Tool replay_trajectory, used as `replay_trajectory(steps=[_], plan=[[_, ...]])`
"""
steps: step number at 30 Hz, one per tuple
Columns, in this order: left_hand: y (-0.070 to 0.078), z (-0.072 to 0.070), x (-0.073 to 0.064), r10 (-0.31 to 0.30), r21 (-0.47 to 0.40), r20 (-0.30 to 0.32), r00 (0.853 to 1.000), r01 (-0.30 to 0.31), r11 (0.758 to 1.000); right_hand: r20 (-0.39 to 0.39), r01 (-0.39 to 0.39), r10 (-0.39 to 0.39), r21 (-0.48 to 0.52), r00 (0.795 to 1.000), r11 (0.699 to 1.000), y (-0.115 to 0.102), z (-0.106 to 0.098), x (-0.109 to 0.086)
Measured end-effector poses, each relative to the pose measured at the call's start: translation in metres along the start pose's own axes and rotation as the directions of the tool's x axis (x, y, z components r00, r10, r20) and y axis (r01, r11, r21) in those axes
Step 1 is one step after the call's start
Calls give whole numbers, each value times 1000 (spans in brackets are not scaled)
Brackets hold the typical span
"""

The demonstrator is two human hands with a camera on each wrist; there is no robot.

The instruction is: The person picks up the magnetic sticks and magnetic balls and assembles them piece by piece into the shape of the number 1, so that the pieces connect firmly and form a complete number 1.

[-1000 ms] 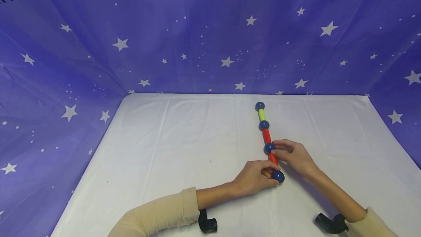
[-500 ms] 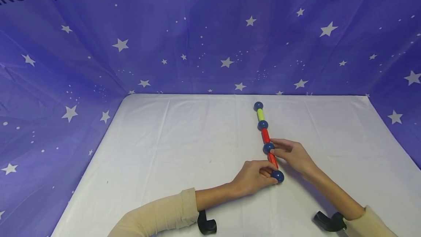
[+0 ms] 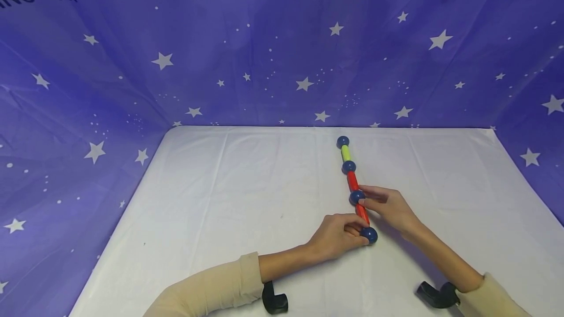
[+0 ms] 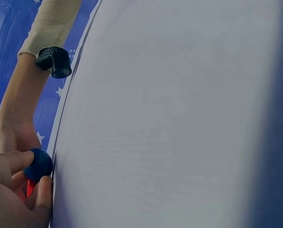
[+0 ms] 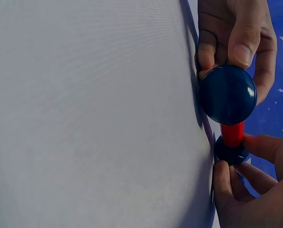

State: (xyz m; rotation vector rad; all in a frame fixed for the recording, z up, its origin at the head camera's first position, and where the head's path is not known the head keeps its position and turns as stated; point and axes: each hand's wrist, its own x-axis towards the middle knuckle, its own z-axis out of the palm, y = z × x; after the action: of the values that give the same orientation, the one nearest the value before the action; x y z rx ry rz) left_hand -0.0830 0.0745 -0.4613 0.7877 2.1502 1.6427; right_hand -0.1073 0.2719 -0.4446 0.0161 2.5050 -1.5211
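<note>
A straight chain of blue balls and coloured rods lies on the white table, running away from me. Its far end has a blue ball (image 3: 342,142) and a yellow-green rod (image 3: 345,153); nearer come a second blue ball (image 3: 349,167) and a red rod (image 3: 352,180). My right hand (image 3: 392,209) pinches the third blue ball (image 3: 356,197) from the right. Past it a second red rod (image 3: 362,214) leads to the nearest blue ball (image 5: 228,94), which my left hand (image 3: 335,237) grips from the left between thumb and fingers.
White cloth covers the table (image 3: 246,175). Purple curtains (image 3: 273,43) with white stars hang behind and at both sides. A black wrist mount (image 3: 275,300) sits under the left forearm, another black mount (image 3: 436,295) by the right sleeve.
Both hands and the whole chain have shifted slightly to the left, the chain staying in one line. Each hand keeps its hold on its ball.
</note>
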Motion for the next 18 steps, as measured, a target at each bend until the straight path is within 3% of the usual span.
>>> replay_trajectory(steps=[18], plan=[[-2, -11, -5, 14, 14, -19, 1000, -13, 1000, 2, 15, -15, -8, 1000, 1000, -5, 9, 8]])
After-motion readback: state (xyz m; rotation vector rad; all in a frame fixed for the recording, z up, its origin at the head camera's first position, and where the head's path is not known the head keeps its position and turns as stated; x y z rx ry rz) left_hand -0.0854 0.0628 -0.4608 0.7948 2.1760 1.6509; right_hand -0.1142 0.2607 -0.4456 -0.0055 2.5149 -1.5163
